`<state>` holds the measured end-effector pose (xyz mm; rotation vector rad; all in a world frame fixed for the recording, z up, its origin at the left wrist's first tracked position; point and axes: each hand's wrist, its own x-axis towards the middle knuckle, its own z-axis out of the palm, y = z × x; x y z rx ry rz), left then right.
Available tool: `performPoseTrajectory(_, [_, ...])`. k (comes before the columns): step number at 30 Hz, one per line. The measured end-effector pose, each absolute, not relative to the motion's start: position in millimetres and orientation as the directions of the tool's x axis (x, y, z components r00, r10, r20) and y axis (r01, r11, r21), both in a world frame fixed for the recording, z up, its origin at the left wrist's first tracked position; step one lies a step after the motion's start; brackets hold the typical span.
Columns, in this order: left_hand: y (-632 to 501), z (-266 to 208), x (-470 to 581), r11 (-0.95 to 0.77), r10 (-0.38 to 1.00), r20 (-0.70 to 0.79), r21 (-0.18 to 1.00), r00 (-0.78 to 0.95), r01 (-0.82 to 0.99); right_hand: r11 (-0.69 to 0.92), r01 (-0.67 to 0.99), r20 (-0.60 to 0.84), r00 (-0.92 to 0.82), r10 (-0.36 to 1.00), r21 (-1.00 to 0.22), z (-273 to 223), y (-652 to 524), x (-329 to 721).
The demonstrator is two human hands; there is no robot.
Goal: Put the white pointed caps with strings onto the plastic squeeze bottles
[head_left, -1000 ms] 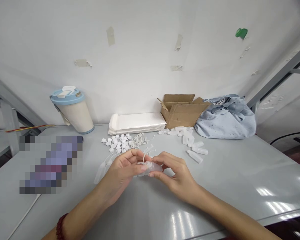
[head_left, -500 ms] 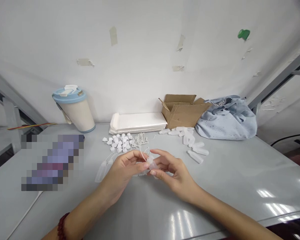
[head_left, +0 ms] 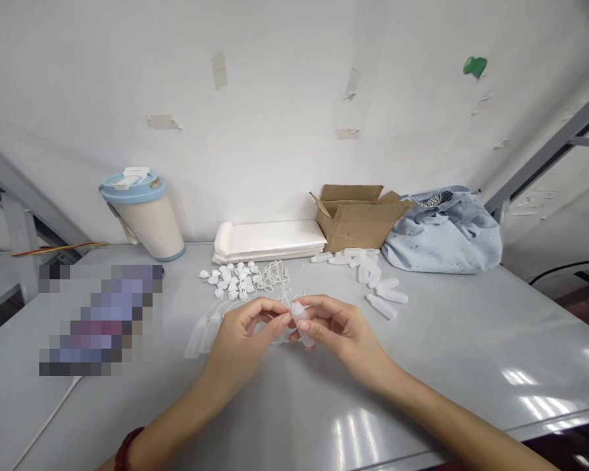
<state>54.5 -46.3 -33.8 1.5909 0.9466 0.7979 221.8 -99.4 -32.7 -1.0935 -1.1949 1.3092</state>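
Observation:
A small translucent squeeze bottle [head_left: 304,326] is upright but slightly tilted between my hands. My right hand [head_left: 346,327] grips its body with the thumb across the front. Beside the bottle's neck, my left hand [head_left: 255,330] has thumb and index finger pinched together on a thin white cord [head_left: 285,298]; the fingertips hide part of it. Left of my left hand lie several bottles with cords at their tops [head_left: 195,339]. Other bottles, partly hidden, lie behind my fingers. Just beyond my hands are a pile of white caps [head_left: 233,280] and a tangle of cords [head_left: 273,275].
Loose bottles [head_left: 380,306] lie at right on the grey table [head_left: 285,418]. Against the wall stand a tumbler [head_left: 152,219], a stack of white padded envelopes [head_left: 275,239], an open cardboard box [head_left: 366,226] and a blue cloth bundle [head_left: 444,235]. A blurred-out object [head_left: 105,317] with a cable is at left.
The bottle now stands more upright, with more of its body showing in my right hand. My left fingertips have shifted from its top to beside its neck. The view has moved slightly.

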Motion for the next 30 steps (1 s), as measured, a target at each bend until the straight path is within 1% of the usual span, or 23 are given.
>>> performPoseTrajectory(2, [-49, -36, 54, -0.346, 0.89, 0.224, 0.899, 0.398, 0.268, -0.008, -0.101, 0.0, -0.076, 0.997, -0.995, -30, -100, 222])
performPoseTrajectory(4, [-52, -39, 54, -0.539, 0.823, 0.407, 0.779, 0.396, 0.32, -0.013, -0.095, -0.007, -0.068, 0.998, -0.995, -29, -100, 222])
performPoseTrajectory(6, [-55, -42, 55, -0.678, 0.722, 0.521, 0.663, 0.455, 0.317, -0.025, -0.101, -0.019, -0.056, 0.998, -0.995, -29, -100, 222])
performPoseTrajectory(8, [-56, -44, 56, -0.763, 0.632, 0.574, 0.578, 0.521, 0.288, -0.041, -0.118, -0.035, -0.048, 0.998, -0.992, -30, -99, 222])
performPoseTrajectory(10, [-56, -46, 57, -0.799, 0.586, 0.586, 0.532, 0.559, 0.28, -0.056, -0.134, -0.051, -0.039, 0.998, -0.989, -30, -99, 222])
performPoseTrajectory(12, [-55, -47, 58, -0.812, 0.572, 0.589, 0.506, 0.571, 0.291, -0.073, -0.134, -0.07, -0.026, 0.997, -0.988, -30, -98, 222])
performPoseTrajectory(15, [-53, -48, 58, -0.822, 0.563, 0.6, 0.48, 0.569, 0.307, -0.095, -0.13, -0.094, -0.014, 0.995, -0.987, -30, -97, 222])
performPoseTrajectory(19, [-50, -49, 58, -0.834, 0.546, 0.61, 0.462, 0.574, 0.302, -0.076, -0.104, -0.074, -0.023, 0.997, -0.992, -31, -96, 223])
performPoseTrajectory(24, [-48, -56, 61, -0.835, 0.545, 0.587, 0.44, 0.598, 0.329, -0.057, 0.05, -0.059, -0.035, 0.998, -0.997, -36, -90, 229])
performPoseTrajectory(30, [-46, -63, 68, -0.838, 0.54, 0.524, 0.407, 0.659, 0.363, -0.036, 0.23, -0.051, -0.061, 0.997, -0.973, -42, -80, 242])
